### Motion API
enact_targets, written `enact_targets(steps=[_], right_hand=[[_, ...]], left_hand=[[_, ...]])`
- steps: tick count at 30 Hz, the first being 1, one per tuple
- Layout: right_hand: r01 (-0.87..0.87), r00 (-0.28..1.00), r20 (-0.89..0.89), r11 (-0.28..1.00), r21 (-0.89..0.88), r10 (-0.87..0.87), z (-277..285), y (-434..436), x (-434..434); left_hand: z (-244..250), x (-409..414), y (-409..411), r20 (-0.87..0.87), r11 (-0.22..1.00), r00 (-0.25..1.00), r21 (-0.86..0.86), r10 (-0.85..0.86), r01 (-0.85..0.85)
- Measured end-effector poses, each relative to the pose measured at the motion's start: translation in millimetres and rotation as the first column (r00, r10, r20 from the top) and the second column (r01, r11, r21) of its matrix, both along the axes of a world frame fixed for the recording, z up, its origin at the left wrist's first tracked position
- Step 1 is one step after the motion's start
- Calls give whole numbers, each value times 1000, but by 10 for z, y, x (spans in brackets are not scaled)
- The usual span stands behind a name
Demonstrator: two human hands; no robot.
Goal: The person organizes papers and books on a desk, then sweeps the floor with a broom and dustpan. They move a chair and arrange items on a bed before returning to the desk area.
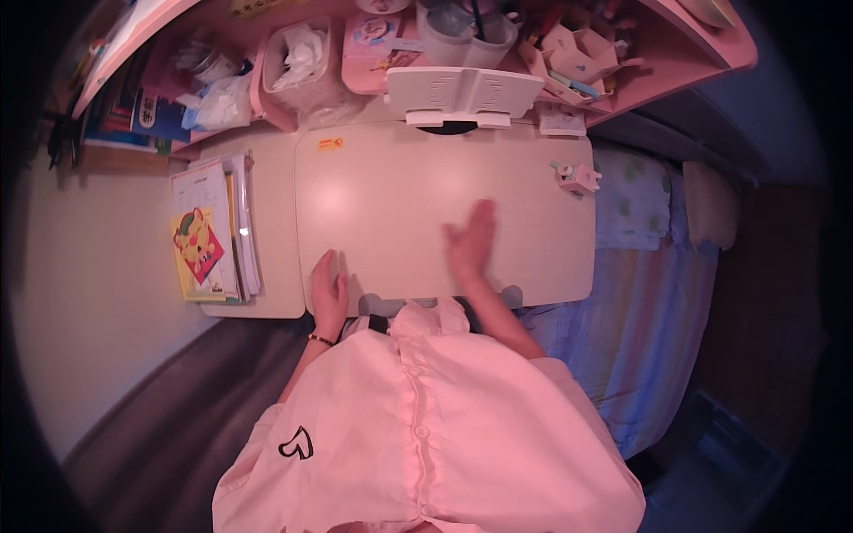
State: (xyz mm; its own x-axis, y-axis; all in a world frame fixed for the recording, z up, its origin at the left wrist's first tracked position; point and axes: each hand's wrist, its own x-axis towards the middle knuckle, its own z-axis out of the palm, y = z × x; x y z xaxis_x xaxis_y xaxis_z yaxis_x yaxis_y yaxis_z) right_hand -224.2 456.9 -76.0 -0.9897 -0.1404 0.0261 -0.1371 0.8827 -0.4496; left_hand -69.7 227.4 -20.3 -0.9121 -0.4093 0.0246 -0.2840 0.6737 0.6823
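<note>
My right hand (473, 243), slightly blurred, is over the right half of the pale desktop panel (386, 220). Its fingers lie together, the thumb stands apart, and nothing is in it. Near the panel's front left corner is my left hand (328, 286), also holding nothing, thumb apart from the fingers. A dark beaded bracelet (321, 340) circles that wrist. Toward the panel's right edge stands a small pink desktop pencil sharpener or similar gadget (578, 178). A white folding book stand (464, 93) is at the back edge.
At the left lies a stack of papers and booklets (213, 233). A pink shelf (673, 70) arches across the back, holding a tissue-filled plastic bin (300, 63), a grey pen cup (466, 43) and a hexagonal organizer (576, 56). A bed with a striped cover (646, 320) adjoins the right side.
</note>
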Motion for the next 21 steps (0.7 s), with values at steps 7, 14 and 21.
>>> enact_targets(steps=[7, 14, 21], right_hand=[[-28, 997, -80, 944, -328, 2, 102, 217, 91], [484, 863, 113, 870, 91, -492, -71, 914, 640], [-31, 994, 92, 966, -256, 57, 281, -366, 788]], left_hand=[[92, -129, 41, 1, 995, 997, 63, 77, -77], [-127, 107, -385, 13, 999, 999, 21, -38, 37], [163, -385, -580, -56, 977, 978, 62, -199, 202]])
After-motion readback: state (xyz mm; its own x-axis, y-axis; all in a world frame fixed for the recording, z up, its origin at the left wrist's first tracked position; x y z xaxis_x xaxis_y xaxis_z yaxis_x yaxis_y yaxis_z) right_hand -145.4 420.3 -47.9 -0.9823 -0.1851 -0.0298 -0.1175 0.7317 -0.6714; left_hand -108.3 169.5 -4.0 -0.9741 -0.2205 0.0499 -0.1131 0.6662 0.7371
